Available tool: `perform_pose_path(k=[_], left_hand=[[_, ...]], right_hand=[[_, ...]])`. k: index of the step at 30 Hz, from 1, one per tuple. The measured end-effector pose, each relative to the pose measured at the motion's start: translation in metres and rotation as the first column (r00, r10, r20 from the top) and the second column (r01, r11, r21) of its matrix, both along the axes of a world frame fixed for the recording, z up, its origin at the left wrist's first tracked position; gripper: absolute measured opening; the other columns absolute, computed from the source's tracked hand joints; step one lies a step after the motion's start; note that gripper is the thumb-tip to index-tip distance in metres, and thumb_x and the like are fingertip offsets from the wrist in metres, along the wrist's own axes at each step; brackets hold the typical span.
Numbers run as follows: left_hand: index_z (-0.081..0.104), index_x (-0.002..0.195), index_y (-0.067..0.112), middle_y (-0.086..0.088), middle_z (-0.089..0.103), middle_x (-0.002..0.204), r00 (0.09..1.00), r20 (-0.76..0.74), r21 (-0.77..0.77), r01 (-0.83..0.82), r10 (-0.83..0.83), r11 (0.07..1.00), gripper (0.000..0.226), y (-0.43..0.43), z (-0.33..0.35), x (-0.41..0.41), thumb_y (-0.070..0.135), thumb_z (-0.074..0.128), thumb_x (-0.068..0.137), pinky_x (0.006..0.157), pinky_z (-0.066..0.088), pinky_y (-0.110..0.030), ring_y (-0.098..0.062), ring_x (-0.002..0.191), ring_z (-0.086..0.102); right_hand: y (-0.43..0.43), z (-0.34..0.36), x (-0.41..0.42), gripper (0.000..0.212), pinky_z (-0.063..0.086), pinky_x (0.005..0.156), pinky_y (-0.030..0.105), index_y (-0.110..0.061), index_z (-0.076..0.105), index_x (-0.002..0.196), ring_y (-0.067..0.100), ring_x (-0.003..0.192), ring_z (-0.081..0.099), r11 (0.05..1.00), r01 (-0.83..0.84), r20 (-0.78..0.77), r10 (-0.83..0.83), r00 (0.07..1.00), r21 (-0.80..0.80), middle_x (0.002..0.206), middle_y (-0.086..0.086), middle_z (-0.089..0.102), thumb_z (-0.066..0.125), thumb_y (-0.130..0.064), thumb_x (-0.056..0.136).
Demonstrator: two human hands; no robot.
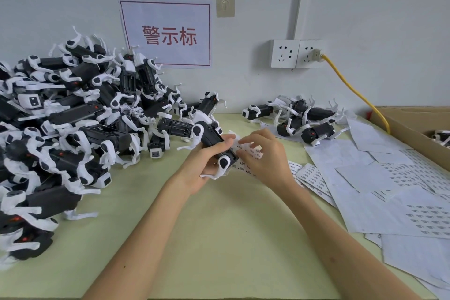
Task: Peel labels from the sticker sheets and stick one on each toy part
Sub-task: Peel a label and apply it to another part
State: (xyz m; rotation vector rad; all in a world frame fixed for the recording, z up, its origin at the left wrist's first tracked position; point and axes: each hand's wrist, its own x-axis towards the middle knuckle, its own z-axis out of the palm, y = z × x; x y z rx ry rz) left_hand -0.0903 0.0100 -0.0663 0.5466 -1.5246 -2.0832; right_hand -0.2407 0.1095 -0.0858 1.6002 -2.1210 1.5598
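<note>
Two hands: left hand [207, 168] and right hand [265, 161] are both up over the table [219, 238], meeting mid-view
left hand: grip clamped round the held toy part [211, 139], a black body with white legs, fingers wrapped underneath and thumb on top
held toy part: lifted clear of the table and tilted, one white-capped end towards the camera, the other end pointing at the wall
right hand: just right of the held toy part, grip closed on the sticker sheet [248, 151], fingertips curled down onto it, thumb hidden beneath
sticker sheet: touching the held toy part on its right side and running partly under it, rows of small dark labels showing; whether a label is lifted, can't tell
big pile [73, 124]: left of the held toy part, many more black-and-white toy parts heaped up against the wall, the nearest ones just beside it
small group [299, 117]: right of and beyond the held toy part, a handful of toy parts lying by the wall
loose sheets [365, 178]: right of the held toy part, spread and overlapping on the table, some with label rows, some blank
cardboard box [401, 124]: far right of the held toy part, past the loose sheets
sign [168, 34]: on the wall above and behind the held toy part, red characters in a red border
sockets [297, 53]: on the wall up and right of the held toy part, yellow cable [353, 90] plugged into the right one, dropping towards the cardboard box
</note>
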Motion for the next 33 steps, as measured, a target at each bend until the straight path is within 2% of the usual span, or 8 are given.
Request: perform_pose_path(k=[7, 10, 13, 16, 21, 25, 30, 33], left_hand=[[0.075, 0.120, 0.020, 0.002, 0.070, 0.093, 1.000, 0.028, -0.046, -0.001, 0.002, 0.999, 0.050, 0.0029, -0.0007, 0.0000, 0.034, 0.084, 0.073, 0.077, 0.051, -0.026, -0.015, 0.089, 0.064], [0.075, 0.119, 0.019, 0.002, 0.071, 0.095, 0.999, 0.040, -0.061, -0.005, 0.007, 0.998, 0.046, 0.0040, -0.0002, 0.0000, 0.034, 0.079, 0.075, 0.064, 0.052, -0.020, -0.012, 0.084, 0.066], [0.075, 0.119, 0.021, 0.007, 0.072, 0.089, 0.999, 0.053, -0.083, 0.001, 0.003, 0.997, 0.037, 0.0045, 0.0000, -0.0003, 0.030, 0.076, 0.083, 0.057, 0.050, -0.016, -0.008, 0.078, 0.068], [0.074, 0.119, 0.021, 0.011, 0.072, 0.085, 0.998, 0.062, -0.116, 0.008, -0.001, 0.993, 0.042, 0.0057, 0.0000, -0.0008, 0.034, 0.076, 0.080, 0.057, 0.050, -0.017, -0.007, 0.077, 0.068], [0.075, 0.119, 0.020, 0.009, 0.073, 0.091, 0.998, 0.059, -0.126, -0.009, 0.016, 0.992, 0.044, 0.0060, -0.0005, -0.0021, 0.034, 0.077, 0.078, 0.058, 0.050, -0.017, -0.008, 0.078, 0.068], [0.075, 0.120, 0.016, 0.006, 0.074, 0.097, 0.997, 0.067, -0.108, -0.028, 0.036, 0.994, 0.036, 0.0054, -0.0010, -0.0026, 0.029, 0.075, 0.086, 0.058, 0.051, -0.018, -0.008, 0.078, 0.068], [0.073, 0.122, 0.013, 0.001, 0.074, 0.098, 0.998, 0.052, -0.089, -0.040, 0.044, 0.995, 0.051, 0.0059, -0.0014, -0.0037, 0.035, 0.079, 0.076, 0.062, 0.054, -0.020, -0.012, 0.083, 0.068], [0.073, 0.122, 0.014, 0.002, 0.077, 0.099, 0.998, 0.042, -0.069, -0.042, 0.045, 0.997, 0.039, 0.0039, -0.0033, -0.0046, 0.029, 0.076, 0.086, 0.069, 0.057, -0.022, -0.012, 0.087, 0.070]], right_hand=[[0.0007, 0.0018, 0.0031, 0.012, 0.041, 0.070, 0.009, -0.019, 0.073, 0.086, 0.005, 0.082, 0.063, 1.000, 0.013, 0.074, -0.015, 0.997, 0.029, 0.092, -0.004, 0.065, 0.083, -0.014, 0.082], [0.0015, 0.0043, 0.0038, 0.018, 0.044, 0.068, 0.010, -0.022, 0.069, 0.078, 0.002, 0.078, 0.065, 1.000, 0.012, 0.143, -0.015, 0.990, 0.021, 0.089, -0.003, 0.067, 0.084, -0.012, 0.080], [0.0024, 0.0060, 0.0034, 0.017, 0.052, 0.070, 0.019, -0.019, 0.069, 0.077, 0.006, 0.078, 0.068, 1.000, 0.008, 0.212, -0.014, 0.977, 0.028, 0.088, -0.001, 0.069, 0.085, -0.012, 0.079], [0.0025, 0.0064, 0.0029, 0.018, 0.055, 0.075, 0.031, -0.017, 0.069, 0.075, 0.012, 0.079, 0.069, 0.999, 0.013, 0.253, -0.022, 0.967, 0.039, 0.085, -0.002, 0.069, 0.086, -0.013, 0.078], [0.0021, 0.0040, 0.0045, 0.021, 0.059, 0.078, 0.039, -0.020, 0.068, 0.072, 0.014, 0.077, 0.071, 0.999, 0.033, 0.300, -0.043, 0.953, 0.038, 0.083, -0.003, 0.072, 0.088, -0.014, 0.077], [0.0012, 0.0033, 0.0060, 0.023, 0.058, 0.075, 0.038, -0.022, 0.068, 0.070, 0.011, 0.070, 0.073, 0.998, 0.047, 0.340, -0.060, 0.939, 0.046, 0.077, -0.003, 0.074, 0.087, -0.012, 0.076], [0.0014, 0.0027, 0.0069, 0.021, 0.058, 0.075, 0.036, -0.021, 0.070, 0.069, 0.011, 0.069, 0.074, 0.998, 0.054, 0.340, -0.062, 0.938, 0.032, 0.078, -0.004, 0.075, 0.087, -0.010, 0.076], [0.0008, 0.0018, 0.0055, 0.018, 0.058, 0.074, 0.037, -0.018, 0.071, 0.071, 0.013, 0.069, 0.074, 0.998, 0.057, 0.329, -0.067, 0.942, 0.040, 0.078, -0.004, 0.075, 0.085, -0.011, 0.078]])
